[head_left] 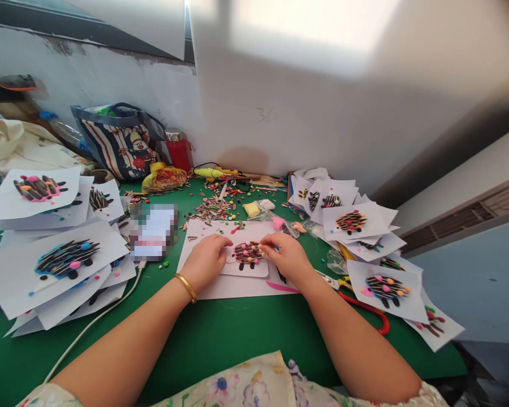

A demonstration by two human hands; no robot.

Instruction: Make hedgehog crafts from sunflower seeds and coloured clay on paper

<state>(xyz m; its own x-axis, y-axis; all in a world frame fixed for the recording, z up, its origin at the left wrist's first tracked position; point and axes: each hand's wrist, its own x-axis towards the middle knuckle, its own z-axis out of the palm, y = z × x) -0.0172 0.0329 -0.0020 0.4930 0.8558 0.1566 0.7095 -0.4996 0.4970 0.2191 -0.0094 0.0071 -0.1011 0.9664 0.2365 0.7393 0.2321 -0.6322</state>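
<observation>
Between my hands lies a small white card [254, 271] with a hedgehog made of dark striped seeds and pink and orange clay balls. My left hand [206, 261] has its fingertips on the card's left edge, thumb and forefinger bent toward each other around it. At the hedgehog's upper right, the fingers of my right hand [288, 259] are pinched together. Whatever is between them is too small to make out. Under the card is a larger white sheet [216, 289], and a pink strip [282, 288] lies along its lower right.
Stacks of hedgehog cards stand at left [106, 232] and right [360, 237]. Scissors with red handles [379, 322] lie right of my forearm. Behind are loose seeds [214, 209], yellow clay [251, 210], a phone [155, 232] with a cable, a red bottle [178, 151] and a striped bag [114, 141].
</observation>
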